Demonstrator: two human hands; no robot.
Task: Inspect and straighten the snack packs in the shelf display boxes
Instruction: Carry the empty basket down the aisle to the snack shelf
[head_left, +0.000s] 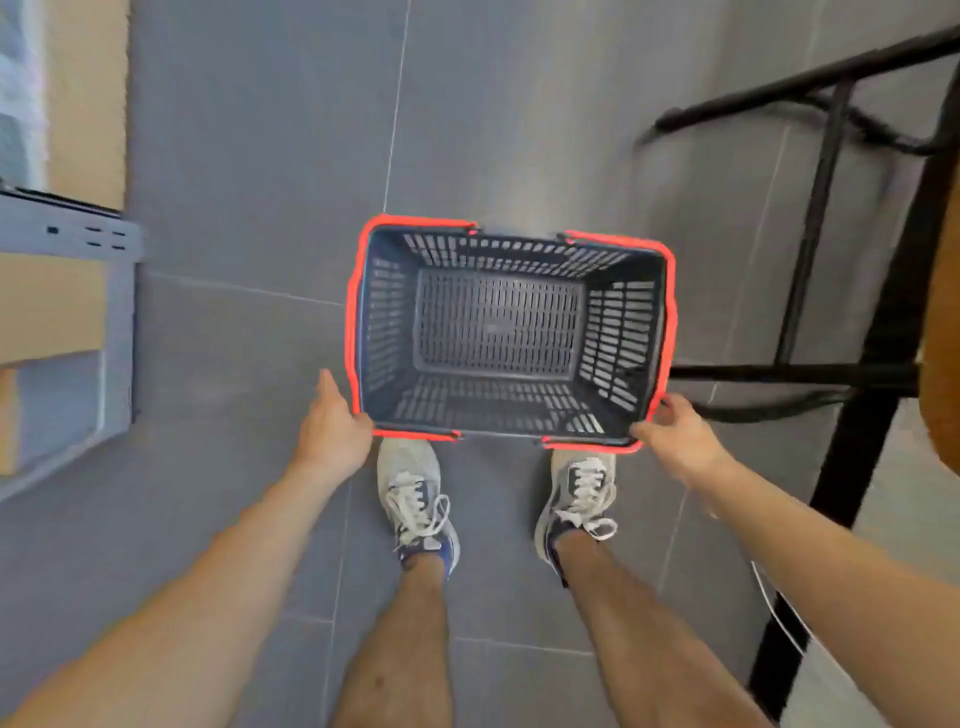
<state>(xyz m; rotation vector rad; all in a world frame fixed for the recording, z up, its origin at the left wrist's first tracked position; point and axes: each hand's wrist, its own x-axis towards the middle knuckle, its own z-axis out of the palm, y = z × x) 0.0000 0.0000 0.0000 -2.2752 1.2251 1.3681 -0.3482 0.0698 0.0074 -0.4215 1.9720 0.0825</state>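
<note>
A dark slotted shopping basket with red handles folded along its rim sits low over the grey tiled floor, in front of my feet. It holds nothing. My left hand grips the basket's near left corner, thumb at the rim. My right hand grips the near right corner, fingers curled over the red handle. No snack packs or display boxes show clearly in this view.
A grey metal shelf unit with cardboard boxes stands at the left edge. A black metal table frame with an orange-brown top stands at the right. Grey floor tiles stretch ahead.
</note>
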